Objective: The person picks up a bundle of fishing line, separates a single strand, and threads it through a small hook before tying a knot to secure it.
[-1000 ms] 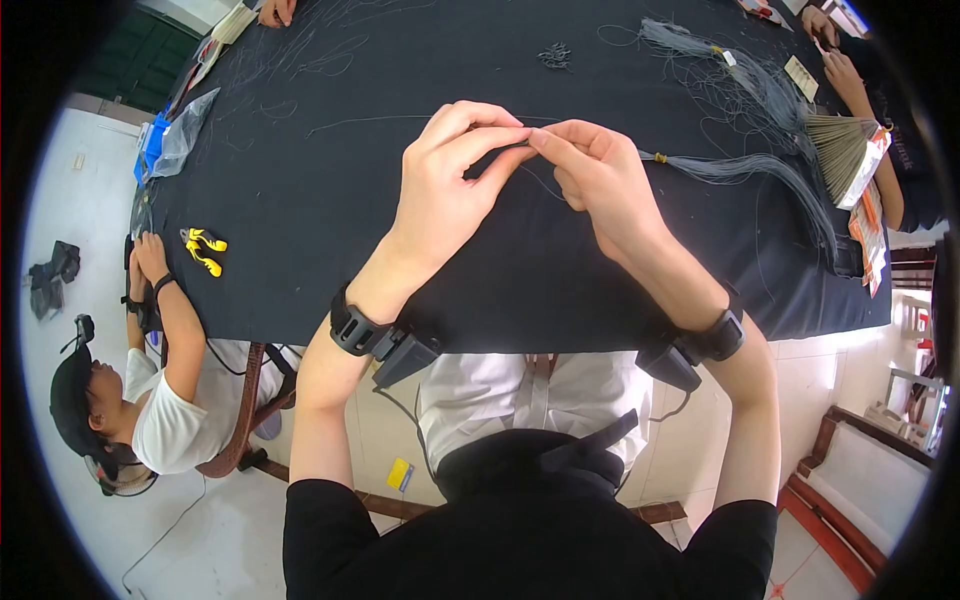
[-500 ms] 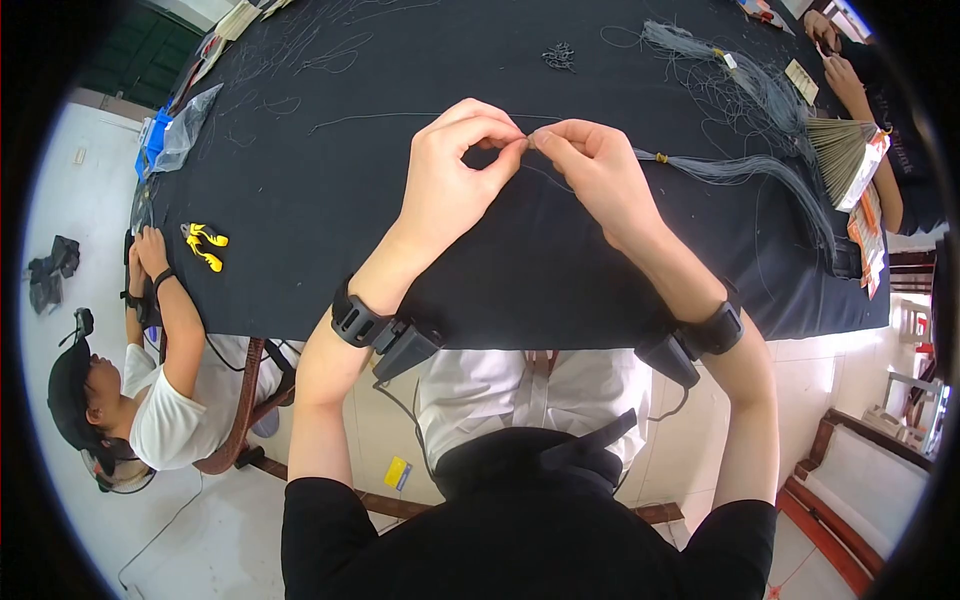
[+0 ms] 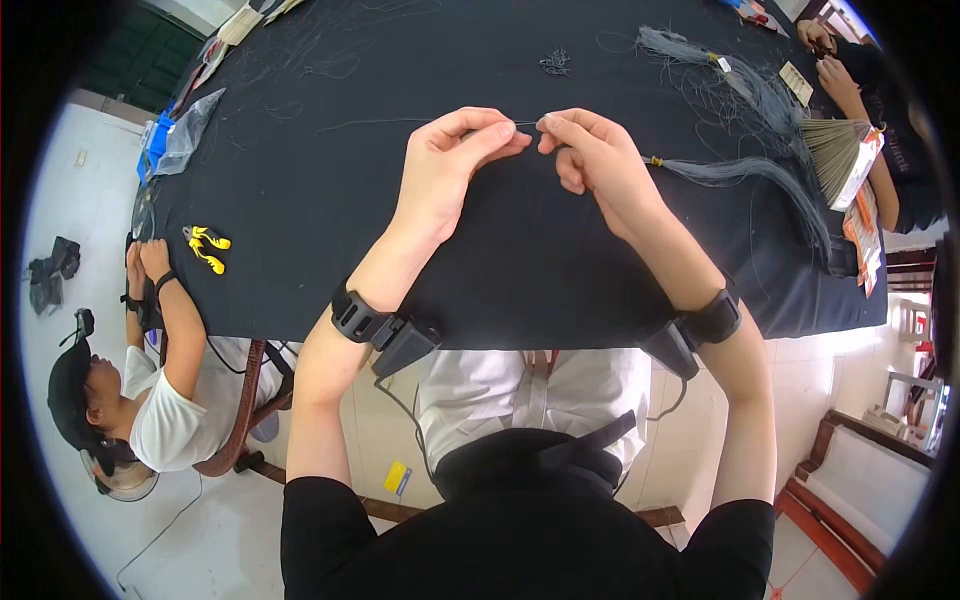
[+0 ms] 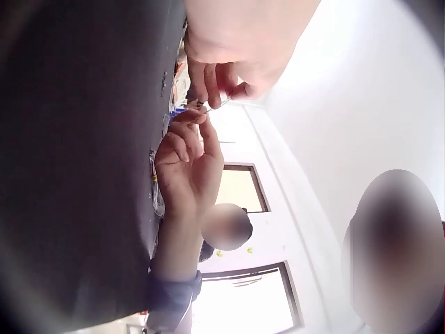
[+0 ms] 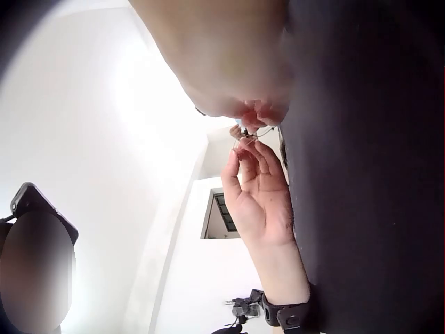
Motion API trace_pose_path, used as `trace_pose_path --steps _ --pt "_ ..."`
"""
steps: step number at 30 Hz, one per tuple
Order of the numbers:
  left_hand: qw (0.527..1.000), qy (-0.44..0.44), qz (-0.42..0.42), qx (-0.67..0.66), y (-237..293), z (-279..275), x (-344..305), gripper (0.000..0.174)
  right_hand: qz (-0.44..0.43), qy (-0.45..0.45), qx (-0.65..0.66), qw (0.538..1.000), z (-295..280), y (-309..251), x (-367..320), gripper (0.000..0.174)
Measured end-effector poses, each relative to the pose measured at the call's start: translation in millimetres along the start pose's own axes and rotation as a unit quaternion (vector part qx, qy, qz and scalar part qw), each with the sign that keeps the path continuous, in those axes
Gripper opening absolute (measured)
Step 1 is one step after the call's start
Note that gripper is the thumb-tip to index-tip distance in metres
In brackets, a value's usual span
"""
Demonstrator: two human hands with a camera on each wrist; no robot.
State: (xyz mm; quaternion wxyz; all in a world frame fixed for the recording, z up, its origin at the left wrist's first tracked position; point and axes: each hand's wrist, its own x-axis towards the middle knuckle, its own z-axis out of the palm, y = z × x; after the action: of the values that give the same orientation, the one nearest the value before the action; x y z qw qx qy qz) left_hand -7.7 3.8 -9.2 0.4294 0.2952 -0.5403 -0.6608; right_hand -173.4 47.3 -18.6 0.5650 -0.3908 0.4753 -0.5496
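In the head view a thin grey line (image 3: 365, 124) runs across the black cloth to my left hand (image 3: 435, 170). Thumb and index finger of that hand pinch it. My right hand (image 3: 610, 170) pinches the line just to the right, its other fingers curled in. A short stretch of line shows in the small gap between the fingertips. Both wrist views catch the two hands facing each other at the fingertips, above the dark table surface. Whatever small part lies within the pinches is hidden by the fingers.
Beside my right hand lies a tied bundle of grey line (image 3: 740, 168), with a looser tangle (image 3: 690, 55) behind it. Fanned strips (image 3: 835, 160) stand at right. Yellow-handled pliers (image 3: 205, 248) and a small dark heap (image 3: 555, 62) lie on the cloth. Other people sit left and right.
My fingertips, close together before, have drawn slightly apart, with line showing between them. My left thumb has straightened over the index finger. Both hands have shifted a little.
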Motion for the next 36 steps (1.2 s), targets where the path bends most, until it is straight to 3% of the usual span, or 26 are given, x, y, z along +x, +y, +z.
trace_pose_path --steps 4,7,10,14,17,21,28,31,36 --pt "0.999 0.014 -0.006 -0.052 -0.1 -3.8 1.3 0.013 0.035 -0.017 0.101 0.994 -4.5 3.4 1.9 0.027" --pt "0.999 0.017 -0.017 -0.042 -0.9 -5.1 2.0 0.013 -0.019 0.102 0.044 0.994 -0.7 6.8 4.9 0.030" --pt "1.000 0.008 -0.023 -0.002 -1.1 -4.1 1.2 0.013 -0.099 0.147 -0.090 0.980 -2.1 7.0 7.2 0.032" --pt "0.999 0.002 -0.030 0.015 -3.5 -4.9 2.2 0.012 -0.193 0.069 -0.256 0.945 -3.9 7.2 10.0 0.027" --pt "0.999 0.000 -0.031 0.036 -3.5 -4.8 2.6 0.012 -0.136 0.004 -0.272 0.953 -5.4 2.6 7.6 0.024" --pt "0.997 -0.005 -0.041 0.068 -4.5 -4.5 2.8 0.011 -0.218 0.011 -0.259 0.941 -6.1 2.9 10.1 0.019" --pt "0.995 0.009 -0.054 0.079 -4.0 -7.4 4.8 0.012 -0.225 0.131 -0.187 0.947 -26.3 2.8 24.5 0.013" --pt "0.995 0.008 -0.063 0.076 -3.7 -7.4 5.1 0.011 -0.190 0.182 -0.114 0.958 -41.8 -2.3 31.1 0.012" --pt "0.995 -0.003 -0.077 0.062 -3.7 -7.3 5.5 0.010 -0.222 0.253 -0.078 0.938 -66.7 -9.0 39.9 0.013"
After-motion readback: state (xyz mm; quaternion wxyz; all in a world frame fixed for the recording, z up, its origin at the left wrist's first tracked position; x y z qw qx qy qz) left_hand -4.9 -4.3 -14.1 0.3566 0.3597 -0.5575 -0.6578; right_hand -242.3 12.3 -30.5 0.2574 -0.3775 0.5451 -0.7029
